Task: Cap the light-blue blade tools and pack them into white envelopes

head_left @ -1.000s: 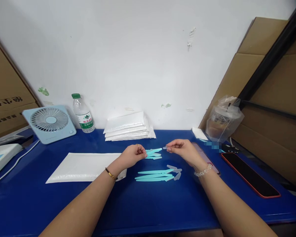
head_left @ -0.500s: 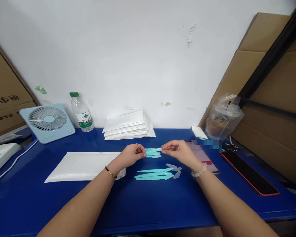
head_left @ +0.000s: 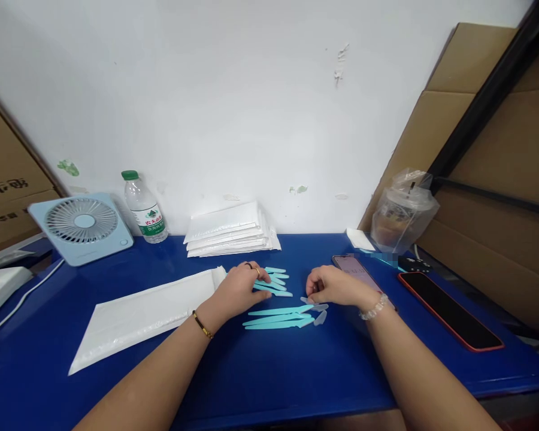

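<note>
On the blue table, my two hands are busy with some thin blue-green sticks and little clear caps. My left hand is over the top bunch of sticks. Its thumb and pointing finger are a bit apart, and I can see sticks in the gap between them. The tips of that bunch poke out past my fingers, toward my right hand.

My right hand is low, with its fingers curled in. Its fingertips are right at one clear cap, but I can't tell if they are pinching it. Two more clear caps are just beside that one. The bottom bunch of sticks lies flat on the table, nearer to me, with its tips pointing at the caps.

To the left of my left hand is a flat white envelope, lying at a slant. Farther back, near the wall, there is a pile of white envelopes. A water bottle with a green lid stands left of the pile, next to a light blue fan. On my right there is a lit phone, partly behind my hand, and a dark phone with a red edge.
</note>
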Action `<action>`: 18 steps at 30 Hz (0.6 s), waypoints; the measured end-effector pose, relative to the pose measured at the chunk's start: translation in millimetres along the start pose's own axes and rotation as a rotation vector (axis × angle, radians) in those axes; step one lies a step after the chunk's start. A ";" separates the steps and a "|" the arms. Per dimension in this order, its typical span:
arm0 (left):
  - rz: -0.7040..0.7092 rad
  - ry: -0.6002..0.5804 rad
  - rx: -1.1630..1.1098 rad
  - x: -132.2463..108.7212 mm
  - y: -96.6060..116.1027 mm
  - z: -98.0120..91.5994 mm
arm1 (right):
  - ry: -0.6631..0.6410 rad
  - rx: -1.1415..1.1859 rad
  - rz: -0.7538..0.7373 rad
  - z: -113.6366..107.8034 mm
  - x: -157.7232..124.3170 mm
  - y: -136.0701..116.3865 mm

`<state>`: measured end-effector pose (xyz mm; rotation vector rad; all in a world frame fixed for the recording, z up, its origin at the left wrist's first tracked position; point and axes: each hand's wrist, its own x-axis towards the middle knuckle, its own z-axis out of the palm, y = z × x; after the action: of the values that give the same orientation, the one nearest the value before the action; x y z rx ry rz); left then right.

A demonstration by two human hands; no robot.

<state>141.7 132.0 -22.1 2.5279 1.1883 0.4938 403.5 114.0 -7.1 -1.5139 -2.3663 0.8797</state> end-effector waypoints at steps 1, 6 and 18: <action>0.040 -0.052 -0.011 -1.2 4.1 0.6 | 0.006 -0.016 0.004 1.8 0.5 -1.0; 0.061 -0.186 0.011 -3.9 17.6 7.4 | 0.114 -0.101 0.035 10.0 4.0 -2.9; 0.078 -0.168 0.128 -0.4 13.1 7.4 | 0.093 -0.078 0.064 1.5 2.5 11.2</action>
<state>153.6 122.7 -23.5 2.6711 1.0947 0.2238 410.2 118.9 -15.1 -1.6306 -2.3229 0.7219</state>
